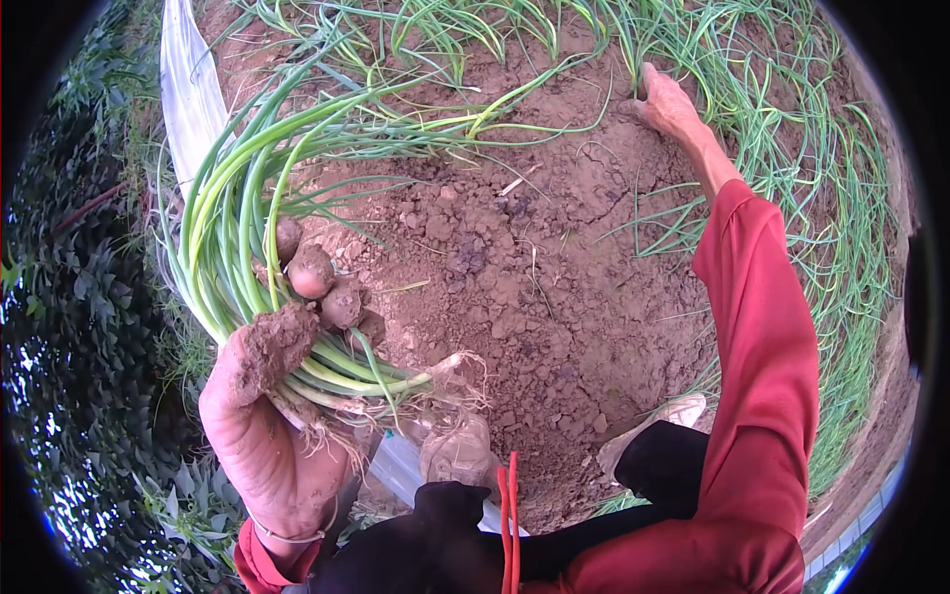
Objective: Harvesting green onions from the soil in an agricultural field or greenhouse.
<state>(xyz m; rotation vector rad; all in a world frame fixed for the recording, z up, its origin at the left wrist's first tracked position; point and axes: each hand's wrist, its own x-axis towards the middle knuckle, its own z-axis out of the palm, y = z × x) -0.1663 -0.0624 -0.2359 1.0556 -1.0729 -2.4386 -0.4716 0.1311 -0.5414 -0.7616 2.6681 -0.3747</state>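
My left hand [267, 426], muddy on the thumb and fingertips, is closed around a thick bunch of green onions [233, 223]. Their long green leaves arch up and away to the right, while the pale, rooty ends [435, 376] stick out below the thumb. My right hand [673, 107] is stretched far forward in a red sleeve. Its fingers are closed low at the base of a growing green onion [636, 45], close to the soil; the fingertips are partly hidden against the ground and stalk.
Reddish-brown crumbly soil [534, 287] lies between my hands. Rows of standing green onions [782, 109] border it ahead and to the right. A pale plastic strip [190, 94] runs along the left, beside dark leafy plants [89, 297]. My covered foot [633, 436] rests on the soil.
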